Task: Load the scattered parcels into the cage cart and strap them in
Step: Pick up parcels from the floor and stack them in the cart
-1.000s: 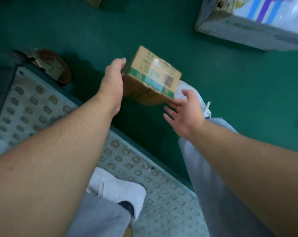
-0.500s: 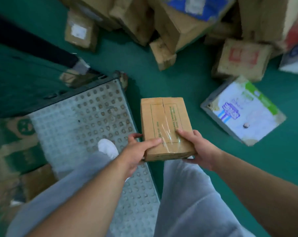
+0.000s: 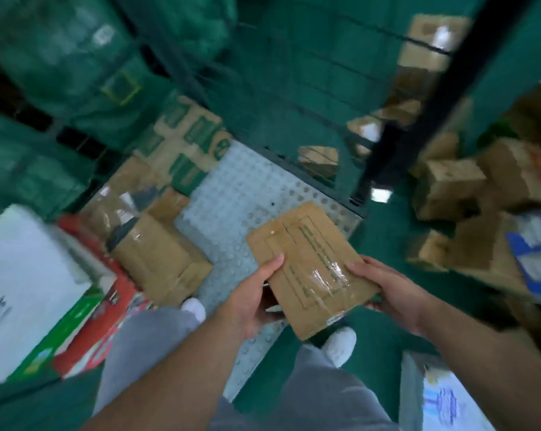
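Observation:
I hold a flat brown cardboard parcel (image 3: 309, 265) with clear tape on top, above the front edge of the cage cart's studded grey floor (image 3: 244, 188). My left hand (image 3: 253, 293) grips its left side with the thumb on top. My right hand (image 3: 393, 290) grips its right edge. Inside the cart lie a taped brown parcel (image 3: 160, 259), a brown box with green print (image 3: 188, 147), and a red and white box (image 3: 85, 321). The cart's dark wire wall (image 3: 294, 104) rises behind.
A heap of scattered cardboard parcels (image 3: 468, 194) lies on the green floor at the right, past a dark cart post (image 3: 424, 98). A white and blue package (image 3: 443, 399) sits at the lower right. My feet in white shoes (image 3: 340, 343) stand at the cart's edge.
I caught the parcel in both hands and turned left with it; it now hangs over the cart floor, and the loaded parcels and wire wall have come into view.

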`<state>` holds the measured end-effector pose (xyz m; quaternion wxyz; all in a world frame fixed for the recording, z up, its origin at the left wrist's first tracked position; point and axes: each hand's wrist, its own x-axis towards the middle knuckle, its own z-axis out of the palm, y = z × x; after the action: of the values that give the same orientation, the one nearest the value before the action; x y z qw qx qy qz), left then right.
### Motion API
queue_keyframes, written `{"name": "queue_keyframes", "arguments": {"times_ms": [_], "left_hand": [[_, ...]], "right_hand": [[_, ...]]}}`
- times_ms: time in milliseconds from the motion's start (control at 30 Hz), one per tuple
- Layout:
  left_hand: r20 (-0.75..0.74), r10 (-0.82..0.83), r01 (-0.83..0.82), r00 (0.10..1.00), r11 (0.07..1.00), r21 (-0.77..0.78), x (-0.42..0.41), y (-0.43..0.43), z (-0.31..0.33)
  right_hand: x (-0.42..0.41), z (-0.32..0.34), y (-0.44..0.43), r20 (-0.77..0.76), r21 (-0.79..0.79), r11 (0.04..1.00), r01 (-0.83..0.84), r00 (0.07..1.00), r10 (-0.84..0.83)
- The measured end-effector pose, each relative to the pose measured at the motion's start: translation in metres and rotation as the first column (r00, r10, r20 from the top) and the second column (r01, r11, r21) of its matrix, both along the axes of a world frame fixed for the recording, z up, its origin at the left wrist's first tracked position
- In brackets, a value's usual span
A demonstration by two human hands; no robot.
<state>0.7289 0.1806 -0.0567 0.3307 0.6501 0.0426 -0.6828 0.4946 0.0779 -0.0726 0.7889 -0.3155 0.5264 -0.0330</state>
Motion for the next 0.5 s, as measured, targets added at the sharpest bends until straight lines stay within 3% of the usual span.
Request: {"name": "queue_keyframes", "arguments": {"times_ms": [133,300,400,500], "left_hand": [[0.066,0.384,-0.384,0.921,0.923,-0.007,0.086,0.053,0.031],[0.071,0.741,-0.743,0.667,0.67,-0.013,0.175,0.137,0.064],[-0.006,0.881,-0.879,0.473,0.471,-0.069,0.211,0.183,0.075],[-0.141,0.977,-0.983,0.16,0.145,-0.111,0.256,0.234,0.074]], "right_hand": [[0.125,0.019,0.005,0.046,-0.007,0.998,-0.066,0.997,0.067],[0.272,0.058,0.051,0.155,-0.04,0.964,-0.263,0.951,0.266],[0.339,0.076,0.087,0.174,-0.111,0.942,-0.317,0.927,0.333],[0.402,0.075,0.126,0.12,-0.159,0.899,-0.409,0.896,0.428]]}}
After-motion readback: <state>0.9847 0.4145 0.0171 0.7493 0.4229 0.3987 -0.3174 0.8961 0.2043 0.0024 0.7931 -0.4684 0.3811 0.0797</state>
